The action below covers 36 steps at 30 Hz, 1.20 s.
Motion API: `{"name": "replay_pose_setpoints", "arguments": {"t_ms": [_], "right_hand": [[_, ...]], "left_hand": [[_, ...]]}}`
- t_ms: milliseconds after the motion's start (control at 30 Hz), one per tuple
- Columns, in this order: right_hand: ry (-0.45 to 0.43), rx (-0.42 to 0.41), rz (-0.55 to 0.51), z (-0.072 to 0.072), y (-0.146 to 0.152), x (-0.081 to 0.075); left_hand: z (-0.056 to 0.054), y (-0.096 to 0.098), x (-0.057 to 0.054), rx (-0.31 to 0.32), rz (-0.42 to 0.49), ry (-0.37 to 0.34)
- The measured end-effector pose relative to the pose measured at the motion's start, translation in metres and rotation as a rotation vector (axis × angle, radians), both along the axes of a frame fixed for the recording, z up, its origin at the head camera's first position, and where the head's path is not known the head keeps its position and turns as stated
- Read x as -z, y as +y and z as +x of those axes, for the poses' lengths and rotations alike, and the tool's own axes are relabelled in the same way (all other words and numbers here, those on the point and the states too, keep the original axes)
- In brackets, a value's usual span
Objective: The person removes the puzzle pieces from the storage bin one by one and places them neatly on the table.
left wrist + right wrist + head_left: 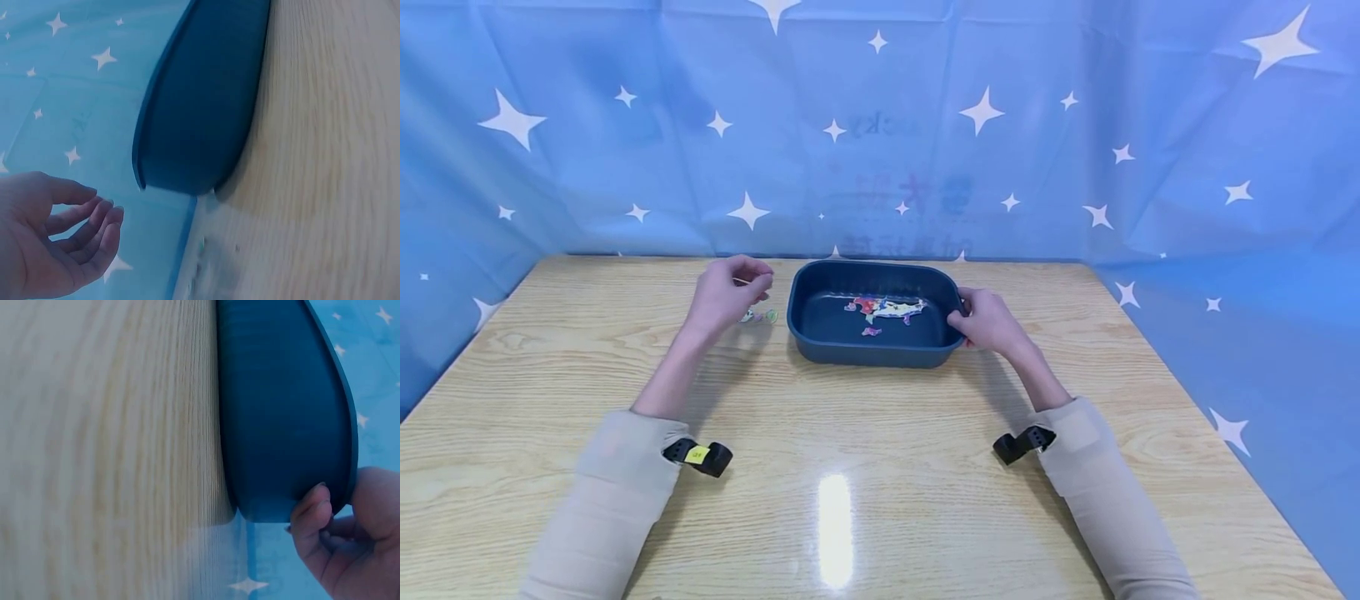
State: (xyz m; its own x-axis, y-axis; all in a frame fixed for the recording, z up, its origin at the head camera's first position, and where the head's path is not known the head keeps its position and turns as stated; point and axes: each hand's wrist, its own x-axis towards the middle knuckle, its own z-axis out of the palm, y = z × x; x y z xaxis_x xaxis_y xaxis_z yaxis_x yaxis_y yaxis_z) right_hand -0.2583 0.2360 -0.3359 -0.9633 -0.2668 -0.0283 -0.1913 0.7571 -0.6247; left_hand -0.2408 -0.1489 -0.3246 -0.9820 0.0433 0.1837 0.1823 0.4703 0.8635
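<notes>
One grip, one loose curl

Your right hand (pixel 991 322) grips the right end of the dark-blue, round-cornered, plastic-looking tray (pixel 872 357), far on the pale wooden table (pixel 910 442). It seems light, stiff and smooth, best held by the rim. Your left hand (pixel 728 292) hovers left of it, fingers loosely bent, nothing visibly held. Flat multicoloured cutouts (pixel 891 309) lie inside; tiny coloured scraps (pixel 771 317), just left.

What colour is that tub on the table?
The tub is dark blue, seen best in the head view.
</notes>
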Motion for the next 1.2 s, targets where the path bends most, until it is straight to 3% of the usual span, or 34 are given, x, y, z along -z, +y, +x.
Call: {"name": "replay_pose_setpoints", "arguments": {"t_ms": [367, 633, 967, 1200], "right_hand": [[0.003, -0.005, -0.003, -0.002, 0.001, 0.002], [0.006, 0.003, -0.006, 0.000, 0.000, 0.001], [0.063, -0.010, -0.033, -0.002, 0.001, 0.008], [0.058, -0.015, -0.027, -0.001, 0.000, 0.005]], "left_hand": [[-0.001, 0.043, -0.007, 0.105, 0.030, 0.018], [-0.002, 0.070, -0.003, 0.209, -0.001, 0.013], [-0.014, 0.099, 0.011, 0.325, -0.078, -0.073], [-0.025, 0.116, 0.016, 0.360, -0.155, -0.160]]}}
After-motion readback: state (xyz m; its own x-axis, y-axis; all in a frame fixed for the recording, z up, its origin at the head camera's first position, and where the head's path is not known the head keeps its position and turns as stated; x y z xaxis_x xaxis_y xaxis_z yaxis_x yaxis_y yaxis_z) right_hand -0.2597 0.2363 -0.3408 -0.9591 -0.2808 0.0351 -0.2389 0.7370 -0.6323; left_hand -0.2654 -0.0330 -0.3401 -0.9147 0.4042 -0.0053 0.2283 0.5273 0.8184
